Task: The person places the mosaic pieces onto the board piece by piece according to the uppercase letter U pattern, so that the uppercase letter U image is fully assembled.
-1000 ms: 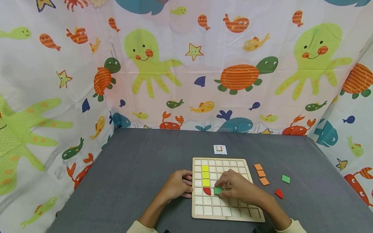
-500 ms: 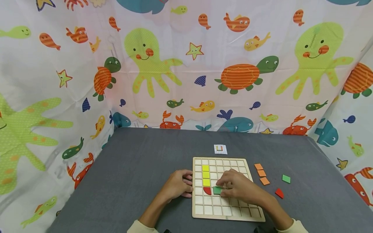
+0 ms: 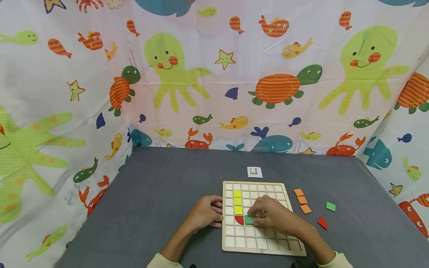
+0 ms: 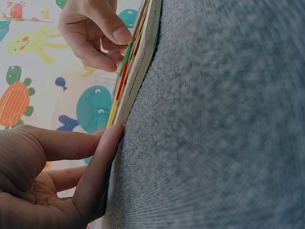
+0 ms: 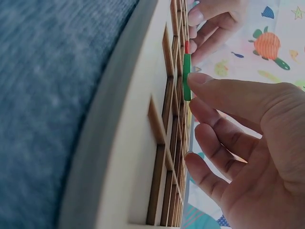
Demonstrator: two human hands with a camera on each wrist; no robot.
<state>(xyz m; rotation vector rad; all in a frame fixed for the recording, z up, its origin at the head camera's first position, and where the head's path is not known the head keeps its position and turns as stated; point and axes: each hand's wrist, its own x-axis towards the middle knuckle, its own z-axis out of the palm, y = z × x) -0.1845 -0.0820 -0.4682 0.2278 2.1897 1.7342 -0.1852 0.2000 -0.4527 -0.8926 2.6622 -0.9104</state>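
Head view: we have the right hand pinching the green tile lower right of frame centre, fingers narrow. It's on the wooden board, just right of the red quarter-round; yellow tiles run up that column. A leftward shove could nudge the red quarter-round, we think, since it doesn't fill its square. The left hand touches the board's left edge, fingers loosely bent; too much push and the board could slide on the tabletop. The right forearm lies near the loose red piece, so a careless sweep might drag it. Orange tiles and a spare green tile sit off the board toward frame right; pattern card above it. The right hand hides squares near the board's middle, so we can't read those.

Left wrist view: board edge-on near top centre. Left fingers meet its edge lower left; we see no pinch.

Right wrist view: green tile upper right of centre, thumb against it. It seems to stand proud of the board; let go early, it may stay unseated.
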